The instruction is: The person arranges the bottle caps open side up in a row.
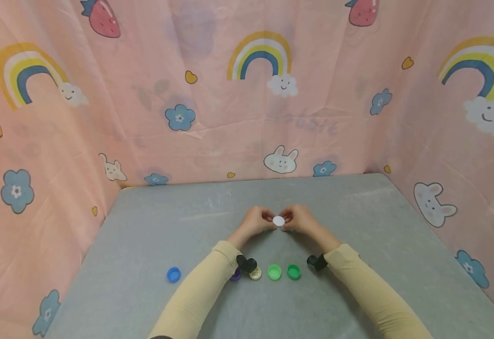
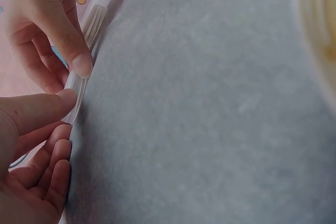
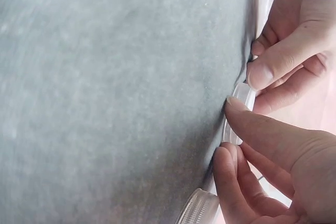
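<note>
Between both hands a small round white cap (image 1: 278, 221) is pinched over the grey table. My left hand (image 1: 255, 221) holds its left side and my right hand (image 1: 299, 219) its right side, thumbs toward me in the wrist views. Seen edge-on, the cap (image 3: 244, 94) looks pale and translucent, its rim between the fingertips of the two hands. Another pale, ridged cap (image 3: 198, 208) shows close by my right hand in the right wrist view. Nearer to me lie a light green cap (image 1: 274, 272) and a dark green cap (image 1: 294, 271).
Left of the green caps lie a cream cap (image 1: 255, 273) and a purple cap (image 1: 235, 275), partly covered by my left sleeve and wrist camera. A blue cap (image 1: 174, 274) sits farther left. Pink patterned cloth (image 1: 230, 122) hangs behind and beside the grey table (image 1: 153, 230).
</note>
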Tool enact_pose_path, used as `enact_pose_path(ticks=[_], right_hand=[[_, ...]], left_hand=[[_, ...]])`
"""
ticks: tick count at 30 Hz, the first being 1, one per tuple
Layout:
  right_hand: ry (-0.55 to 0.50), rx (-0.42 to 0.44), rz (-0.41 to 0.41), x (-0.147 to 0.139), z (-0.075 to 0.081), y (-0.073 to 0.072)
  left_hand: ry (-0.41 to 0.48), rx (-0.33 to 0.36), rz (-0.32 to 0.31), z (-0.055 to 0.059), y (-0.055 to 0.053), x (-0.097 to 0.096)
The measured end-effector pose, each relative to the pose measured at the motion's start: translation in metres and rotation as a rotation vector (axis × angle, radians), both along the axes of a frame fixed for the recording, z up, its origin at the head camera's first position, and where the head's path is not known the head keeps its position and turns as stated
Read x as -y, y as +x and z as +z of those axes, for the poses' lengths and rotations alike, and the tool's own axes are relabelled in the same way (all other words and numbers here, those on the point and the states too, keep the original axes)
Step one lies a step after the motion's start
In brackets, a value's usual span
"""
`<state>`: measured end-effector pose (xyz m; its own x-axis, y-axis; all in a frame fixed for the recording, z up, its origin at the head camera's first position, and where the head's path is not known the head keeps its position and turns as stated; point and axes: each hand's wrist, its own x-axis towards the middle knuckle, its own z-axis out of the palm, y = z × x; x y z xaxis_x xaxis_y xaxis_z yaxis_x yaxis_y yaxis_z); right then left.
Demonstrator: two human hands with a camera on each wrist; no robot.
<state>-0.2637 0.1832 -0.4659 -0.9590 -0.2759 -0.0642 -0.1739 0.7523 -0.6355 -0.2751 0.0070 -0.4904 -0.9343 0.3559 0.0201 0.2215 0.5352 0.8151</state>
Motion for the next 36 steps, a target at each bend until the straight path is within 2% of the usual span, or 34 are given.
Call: enact_pose_path(ticks=[10,17,27,36], right_hand=[[0.004,-0.017,0.011,0.000,0.001,0.001],[-0.023,-0.024,0.008,0.000,0.010,0.006],[-0.091,-0.114,0.024,-0.003,0.029,0.024],[-0.143,-0.155,0.050,-0.010,0.035,0.044]], left_hand=[[0.026,0.010,-0.007,0.001,-0.001,0.000],[0.026,0.002,-0.025,0.015,0.004,0.003],[0.029,-0.067,-0.050,0.034,0.014,0.005],[0.027,-0.141,-0.082,0.039,0.031,0.005]])
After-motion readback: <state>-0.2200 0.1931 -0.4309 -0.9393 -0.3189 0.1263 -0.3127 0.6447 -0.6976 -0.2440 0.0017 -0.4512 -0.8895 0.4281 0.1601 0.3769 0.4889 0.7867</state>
